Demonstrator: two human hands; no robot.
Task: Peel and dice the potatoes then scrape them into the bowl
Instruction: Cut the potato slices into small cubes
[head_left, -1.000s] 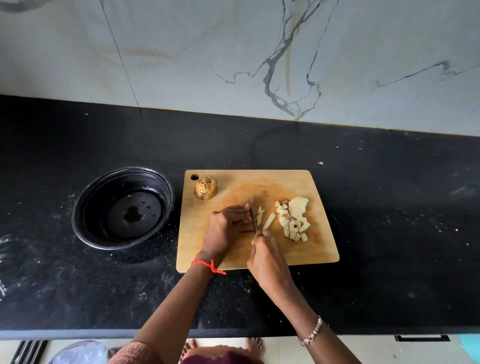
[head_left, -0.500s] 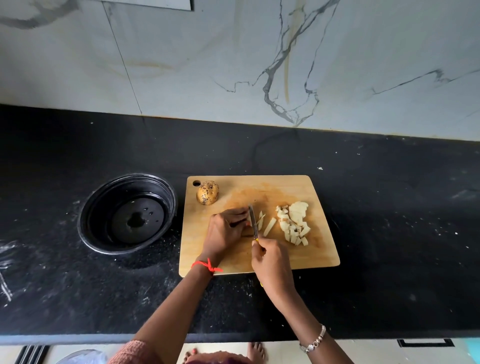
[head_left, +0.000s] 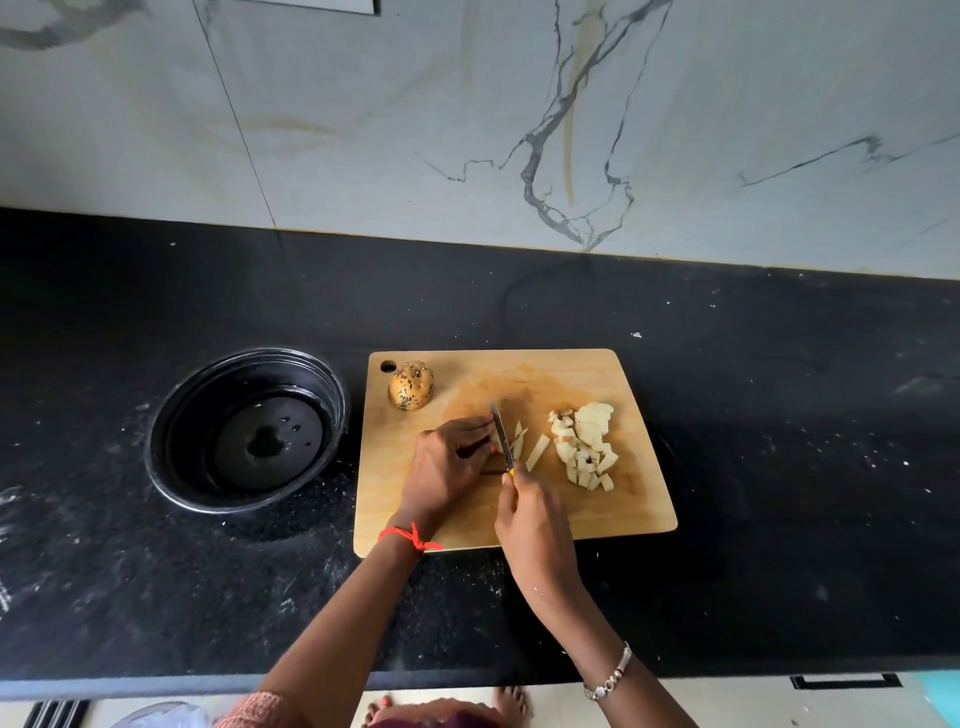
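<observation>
On the wooden cutting board (head_left: 639, 499) lies a pile of pale diced potato (head_left: 586, 447) at the right. A few cut strips (head_left: 537, 451) lie beside the knife (head_left: 501, 434). My right hand (head_left: 535, 525) grips the knife's handle, with the blade pointing away across the board. My left hand (head_left: 449, 465) holds down a potato piece just left of the blade; that piece is almost fully hidden under the fingers. An unpeeled, speckled potato (head_left: 410, 385) stands at the board's far left corner. The black bowl (head_left: 247, 430) sits left of the board and looks empty.
The board and bowl rest on a black speckled counter (head_left: 779, 441) with a marble wall behind. A drawer handle (head_left: 845, 680) shows below the counter's front edge at the right, and a plastic bag (head_left: 156, 716) at the bottom left.
The camera has tilted slightly, shifting the scene down in view. Both hands stay at the blade and the potato piece, with the knife in nearly the same place.
</observation>
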